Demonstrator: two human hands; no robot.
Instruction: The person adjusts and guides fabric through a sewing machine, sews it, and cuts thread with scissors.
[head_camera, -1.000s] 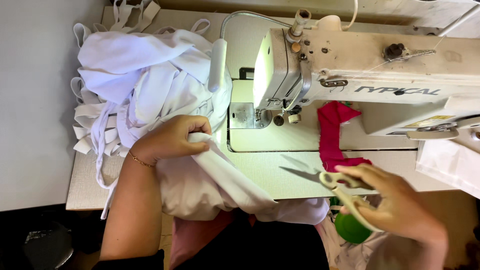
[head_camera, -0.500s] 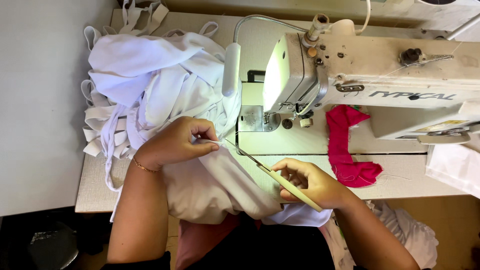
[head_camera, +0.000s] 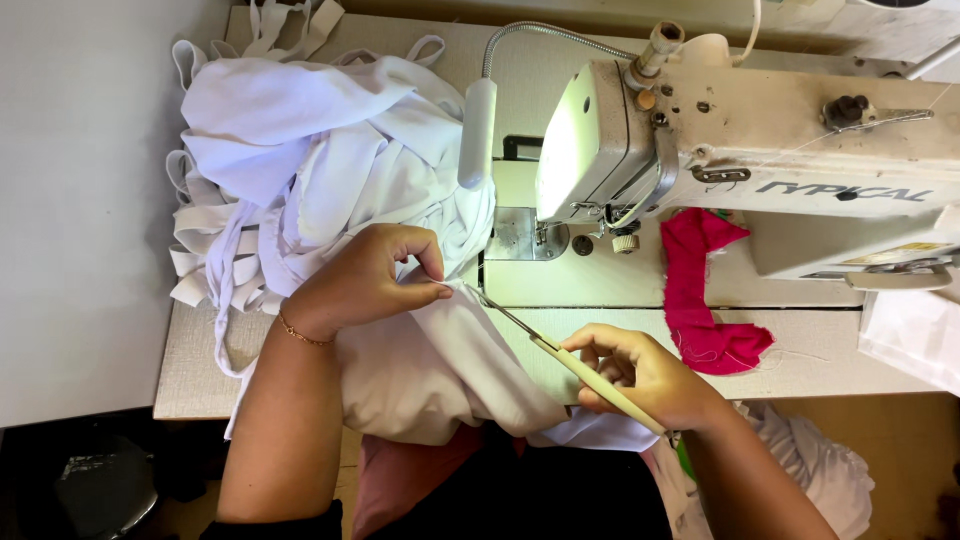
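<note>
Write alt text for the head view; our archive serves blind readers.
A left hand pinches a white fabric edge while the right hand brings scissors to it, before a cream sewing machine. Pink cloth lies alongside.

My right hand (head_camera: 645, 375) is no longer hanging off the near right edge of the table, where it was lifting the cream-handled scissors with steel blades (head_camera: 560, 355) a second ago; it is now sitting over the table's near edge, closer to my left hand (head_camera: 365, 280). The scissors are now lying slanted, blades pointing far and left, their tips reaching the small fold of white cotton fabric (head_camera: 440, 350) that my left fingertips are pinching; half a second ago the tips were a little short of it. My left hand is now raising that pinched edge slightly, thumb and forefinger tighter together than before.
</note>
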